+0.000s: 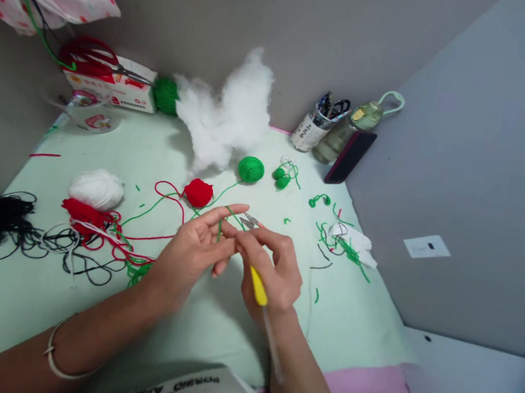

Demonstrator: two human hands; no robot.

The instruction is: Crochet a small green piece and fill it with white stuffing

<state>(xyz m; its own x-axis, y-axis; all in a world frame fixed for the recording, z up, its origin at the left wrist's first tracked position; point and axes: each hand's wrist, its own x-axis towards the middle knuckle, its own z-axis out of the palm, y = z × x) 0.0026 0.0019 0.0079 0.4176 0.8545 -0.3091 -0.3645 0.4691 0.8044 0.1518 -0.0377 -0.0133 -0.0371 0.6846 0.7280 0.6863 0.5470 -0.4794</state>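
My left hand (199, 246) is palm up over the pale green mat (181, 314), with green yarn (226, 214) looped round its index finger and pinched at the fingertips. My right hand (273, 268) meets it from the right, closed round a yellow-handled crochet hook (258, 285) whose tip is at the yarn. A small thread snip (252, 222) lies just beyond the fingertips. The green strand runs back to a green yarn ball (251, 169). A red yarn ball (198, 192) sits close behind my left hand.
White stuffing (224, 115) is piled at the back. A white yarn ball (95, 189), red yarn tangle (86, 212) and black yarn (5, 222) lie left. A box with red scissors (114, 79), a pen cup (314, 126), bottle (352, 128) and phone (349, 157) stand behind. Green scraps (347, 248) lie right.
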